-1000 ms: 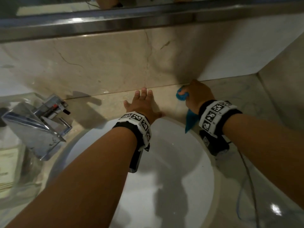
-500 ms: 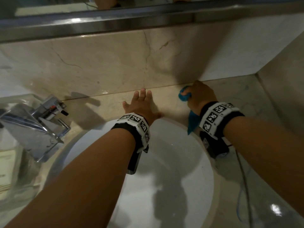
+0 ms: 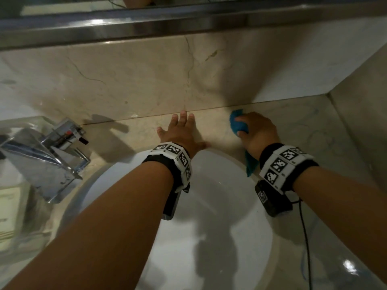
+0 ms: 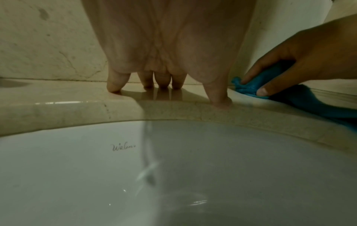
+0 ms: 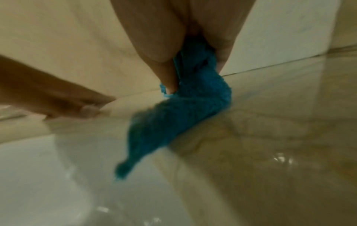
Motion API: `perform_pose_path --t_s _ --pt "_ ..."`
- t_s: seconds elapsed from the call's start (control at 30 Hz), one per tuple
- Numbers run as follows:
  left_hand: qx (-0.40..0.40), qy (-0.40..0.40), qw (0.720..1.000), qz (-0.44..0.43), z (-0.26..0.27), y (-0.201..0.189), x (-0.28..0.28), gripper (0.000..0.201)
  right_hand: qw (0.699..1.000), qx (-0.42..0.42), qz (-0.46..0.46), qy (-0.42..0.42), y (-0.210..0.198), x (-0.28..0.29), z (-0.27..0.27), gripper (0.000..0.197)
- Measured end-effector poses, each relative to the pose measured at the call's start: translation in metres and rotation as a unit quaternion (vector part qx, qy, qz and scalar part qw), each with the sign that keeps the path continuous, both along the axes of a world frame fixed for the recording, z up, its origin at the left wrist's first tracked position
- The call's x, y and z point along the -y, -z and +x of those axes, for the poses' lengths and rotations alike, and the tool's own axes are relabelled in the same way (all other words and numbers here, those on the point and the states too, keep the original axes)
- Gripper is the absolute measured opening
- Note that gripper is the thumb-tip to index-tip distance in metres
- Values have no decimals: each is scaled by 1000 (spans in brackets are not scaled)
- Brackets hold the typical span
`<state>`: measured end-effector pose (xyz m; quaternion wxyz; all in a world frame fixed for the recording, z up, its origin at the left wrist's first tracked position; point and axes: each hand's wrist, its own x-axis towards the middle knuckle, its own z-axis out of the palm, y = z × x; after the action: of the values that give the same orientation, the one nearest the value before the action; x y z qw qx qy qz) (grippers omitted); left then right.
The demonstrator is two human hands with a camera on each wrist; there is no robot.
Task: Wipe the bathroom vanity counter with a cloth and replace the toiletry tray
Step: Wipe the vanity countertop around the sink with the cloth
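Observation:
My right hand (image 3: pixel 258 130) grips a bunched blue cloth (image 3: pixel 238 124) and presses it on the beige marble counter (image 3: pixel 314 126) close to the back wall, behind the sink's right side. In the right wrist view the cloth (image 5: pixel 183 114) trails from the right hand (image 5: pixel 164 38) toward the basin edge. My left hand (image 3: pixel 182 130) lies flat with fingers spread on the counter just left of the cloth. The left wrist view shows the left hand's fingertips (image 4: pixel 115 87) pressed on the stone, with the cloth (image 4: pixel 251 87) beside the thumb.
A white round basin (image 3: pixel 209 216) fills the area under my forearms. A chrome faucet (image 3: pixel 41 160) stands at the left, with a clear container (image 3: pixel 12 206) beyond it at the frame edge. A side wall (image 3: pixel 360 97) closes off the counter on the right.
My right hand has slid the cloth a little to the right along the back of the counter. The left hand has stayed planted in the same spot.

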<state>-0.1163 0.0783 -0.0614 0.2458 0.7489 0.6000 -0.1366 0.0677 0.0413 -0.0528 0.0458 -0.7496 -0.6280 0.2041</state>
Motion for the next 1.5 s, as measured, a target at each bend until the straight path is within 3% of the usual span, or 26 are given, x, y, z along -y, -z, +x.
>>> perform_pose_path --t_s 0.13,0.2,0.3,0.37,0.5,0.57,0.63,0.67,0.73,0.83,1.07,1.17,1.27,1.4,1.5 --pt "-4 -4 1000 0 1 -2 0 101 990 -71 43 -117 9 13 -15 32" --pt "-4 -2 1000 1 1 -3 0 101 991 -75 13 -109 3 6 -7 31" --pt "-2 2 1000 2 1 -4 1 100 999 32 -25 -36 -1 -17 11 41" --pt "-1 1 1000 1 0 -4 1 99 998 49 -35 -8 -2 -25 4 43" --pt "0 -3 1000 3 2 -6 2 100 997 -64 -14 -39 2 -10 -32 10" --pt "1 -8 1000 -1 3 -8 2 100 993 -83 -8 -79 6 -6 -32 27" --pt "3 -6 1000 1 2 -6 0 100 994 -90 -7 -57 7 -15 -23 15" --pt "4 -4 1000 2 1 -5 0 100 997 -52 -14 -55 9 -22 -15 13" --pt "4 -2 1000 2 0 -2 0 100 997 44 0 -60 12 -33 -1 36" --pt "3 -1 1000 1 -1 -2 -1 100 997 59 32 -36 11 -38 -7 44" --pt "-1 -2 1000 -11 0 -2 -2 100 981 3 20 -190 15 22 1 40" --pt "4 -1 1000 -6 -1 0 -2 100 991 24 13 -128 16 2 13 31" --pt "7 -4 1000 -1 -1 1 -2 102 999 17 22 -40 19 -23 8 38" --pt "1 -3 1000 0 0 1 -2 103 998 -5 -16 -52 18 7 -9 27" --pt "-5 -8 1000 -6 1 -1 -3 104 984 60 -42 -161 17 26 -7 36"
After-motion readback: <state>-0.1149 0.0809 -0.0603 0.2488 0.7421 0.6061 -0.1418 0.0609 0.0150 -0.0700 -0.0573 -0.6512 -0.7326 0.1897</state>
